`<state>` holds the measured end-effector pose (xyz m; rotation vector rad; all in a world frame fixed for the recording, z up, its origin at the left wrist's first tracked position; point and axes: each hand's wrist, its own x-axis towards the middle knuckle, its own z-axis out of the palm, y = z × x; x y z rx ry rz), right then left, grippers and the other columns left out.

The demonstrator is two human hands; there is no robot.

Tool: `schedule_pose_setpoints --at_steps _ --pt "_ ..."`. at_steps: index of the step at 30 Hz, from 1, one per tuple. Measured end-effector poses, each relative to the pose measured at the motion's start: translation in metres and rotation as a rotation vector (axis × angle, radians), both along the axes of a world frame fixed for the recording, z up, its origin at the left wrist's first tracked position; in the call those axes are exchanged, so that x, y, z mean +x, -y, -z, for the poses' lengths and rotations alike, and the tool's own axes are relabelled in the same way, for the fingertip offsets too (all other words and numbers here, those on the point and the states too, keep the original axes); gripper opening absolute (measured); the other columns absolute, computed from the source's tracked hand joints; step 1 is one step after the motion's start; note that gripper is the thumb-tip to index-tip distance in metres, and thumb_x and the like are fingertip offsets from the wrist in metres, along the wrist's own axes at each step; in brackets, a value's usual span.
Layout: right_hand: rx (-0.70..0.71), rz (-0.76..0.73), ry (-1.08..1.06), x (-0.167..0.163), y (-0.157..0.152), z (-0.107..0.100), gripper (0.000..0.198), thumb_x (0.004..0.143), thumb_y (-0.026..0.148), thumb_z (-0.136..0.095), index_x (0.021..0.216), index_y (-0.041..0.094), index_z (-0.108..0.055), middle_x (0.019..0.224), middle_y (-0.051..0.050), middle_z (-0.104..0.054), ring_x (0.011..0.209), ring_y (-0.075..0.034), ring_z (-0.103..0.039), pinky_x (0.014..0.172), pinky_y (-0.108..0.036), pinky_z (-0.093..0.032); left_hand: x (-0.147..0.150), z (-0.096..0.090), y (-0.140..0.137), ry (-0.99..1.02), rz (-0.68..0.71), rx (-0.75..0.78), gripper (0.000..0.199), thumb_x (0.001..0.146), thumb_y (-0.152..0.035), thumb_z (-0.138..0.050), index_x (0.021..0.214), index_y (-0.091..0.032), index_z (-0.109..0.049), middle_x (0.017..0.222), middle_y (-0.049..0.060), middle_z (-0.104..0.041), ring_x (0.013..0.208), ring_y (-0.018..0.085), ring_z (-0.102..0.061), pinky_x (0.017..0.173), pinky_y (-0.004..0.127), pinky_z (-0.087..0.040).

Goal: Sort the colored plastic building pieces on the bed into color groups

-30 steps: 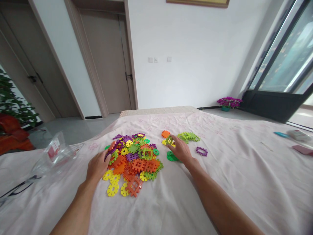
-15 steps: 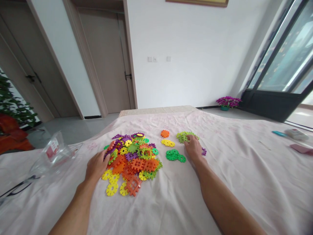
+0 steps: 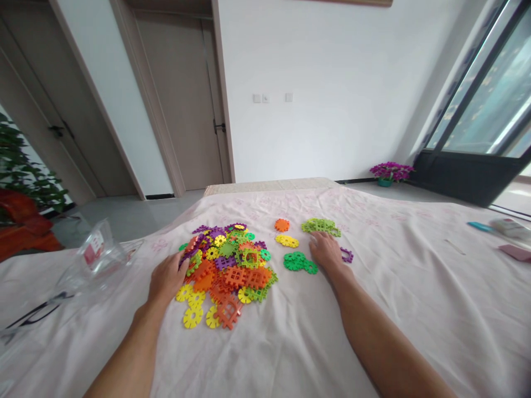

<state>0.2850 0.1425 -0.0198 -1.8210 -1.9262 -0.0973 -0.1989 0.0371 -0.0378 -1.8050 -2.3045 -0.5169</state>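
Observation:
At the left edge of a mixed pile of plastic building pieces [image 3: 226,262], my left hand [image 3: 166,276] rests against purple and light green ones, its fingers loosely stretched out. My right hand [image 3: 326,251] is palm down on the cloth, fingers extended, just below a stack of light green square pieces [image 3: 321,226]. Nothing shows in its grasp. Left of it lie overlapping green discs [image 3: 295,261], a row of yellow discs [image 3: 287,241] and an orange piece [image 3: 282,225]. A purple square piece [image 3: 347,255] is partly hidden behind my right hand.
A pale patterned cloth [image 3: 265,359] with wrinkles covers the surface. To the left are a clear plastic bag [image 3: 99,251] and dark-framed glasses [image 3: 37,315]. A pink item [image 3: 515,252], a blue item [image 3: 479,226] and a whitish packet [image 3: 508,228] lie far right.
My right hand has drawn back from the light green stack toward me, leaving the stack uncovered and more of the purple piece in sight. My left hand stays at the pile.

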Motion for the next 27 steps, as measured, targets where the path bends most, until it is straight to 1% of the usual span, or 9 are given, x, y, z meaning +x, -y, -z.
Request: schedule_pose_setpoints --at_steps 3,6,8,11,14,18,20,23,27 --pt "0.056 -0.147 -0.067 -0.016 0.006 -0.006 0.031 0.086 0.024 -0.054 0.112 0.021 -0.070 0.117 -0.009 -0.067 0.113 -0.026 -0.056 0.098 -0.039 -0.041 0.001 -0.001 0.001 -0.004 0.006 0.006 0.048 0.096 -0.042 -0.030 0.128 -0.017 -0.056 0.122 0.009 -0.066 0.113 0.020 -0.061 0.095 0.028 -0.044" --pt "0.062 -0.407 -0.162 -0.043 0.018 -0.018 0.019 0.086 0.026 -0.056 0.094 0.023 -0.073 0.100 -0.004 -0.072 0.099 -0.021 -0.061 0.093 -0.034 -0.043 0.002 -0.002 0.002 -0.003 0.002 0.007 0.048 0.096 -0.041 -0.030 0.129 -0.018 -0.056 0.122 0.009 -0.066 0.113 0.020 -0.061 0.095 0.028 -0.044" --pt "0.010 -0.589 -0.201 -0.060 0.027 -0.026 0.014 0.084 0.030 -0.061 0.086 0.024 -0.073 0.093 -0.002 -0.072 0.092 -0.019 -0.062 0.089 -0.032 -0.045 0.003 -0.002 0.003 0.002 0.002 0.010 0.048 0.096 -0.041 -0.030 0.129 -0.017 -0.056 0.122 0.009 -0.066 0.113 0.020 -0.060 0.096 0.029 -0.044" --pt "-0.116 -0.797 -0.216 -0.079 0.038 -0.034 0.015 0.079 0.037 -0.070 0.086 0.025 -0.075 0.089 0.000 -0.073 0.088 -0.018 -0.063 0.084 -0.030 -0.045 0.004 -0.003 0.003 0.003 0.007 0.015 0.048 0.096 -0.041 -0.030 0.130 -0.017 -0.055 0.123 0.010 -0.066 0.114 0.021 -0.060 0.097 0.030 -0.043" --pt "-0.200 -0.855 -0.170 -0.089 0.046 -0.036 0.028 0.070 0.044 -0.078 0.092 0.027 -0.075 0.090 0.001 -0.072 0.087 -0.018 -0.062 0.080 -0.029 -0.045 0.004 -0.003 0.003 0.003 0.007 0.012 0.048 0.097 -0.041 -0.030 0.129 -0.017 -0.055 0.124 0.010 -0.065 0.114 0.021 -0.059 0.096 0.030 -0.044" --pt "-0.197 -0.884 -0.035 -0.096 0.053 -0.038 0.048 0.062 0.053 -0.082 0.103 0.029 -0.074 0.095 -0.001 -0.071 0.092 -0.021 -0.059 0.083 -0.031 -0.044 0.003 -0.002 0.002 -0.001 0.000 0.007 0.047 0.097 -0.041 -0.030 0.129 -0.017 -0.055 0.123 0.009 -0.066 0.113 0.021 -0.060 0.094 0.030 -0.044" --pt "-0.183 -0.913 0.004 -0.099 0.057 -0.040 0.051 0.062 0.052 -0.083 0.106 0.028 -0.073 0.096 -0.002 -0.071 0.094 -0.022 -0.059 0.085 -0.032 -0.043 0.002 -0.001 0.001 -0.001 0.003 0.013 0.046 0.097 -0.041 -0.031 0.128 -0.018 -0.055 0.123 0.009 -0.066 0.113 0.020 -0.060 0.094 0.030 -0.044" --pt "-0.152 -0.938 0.026 -0.104 0.061 -0.045 0.049 0.065 0.050 -0.082 0.105 0.025 -0.072 0.096 -0.003 -0.070 0.093 -0.022 -0.058 0.084 -0.032 -0.043 0.001 0.000 0.001 -0.001 0.007 0.019 0.046 0.097 -0.041 -0.031 0.128 -0.018 -0.055 0.123 0.008 -0.066 0.112 0.020 -0.060 0.094 0.030 -0.044" --pt "-0.027 -0.943 0.041 -0.108 0.066 -0.053 0.052 0.071 0.055 -0.076 0.111 0.023 -0.068 0.101 -0.006 -0.069 0.095 -0.023 -0.058 0.085 -0.034 -0.043 0.001 0.000 0.001 -0.006 0.009 0.024 0.047 0.097 -0.042 -0.030 0.129 -0.018 -0.055 0.124 0.009 -0.065 0.113 0.021 -0.060 0.094 0.030 -0.044"
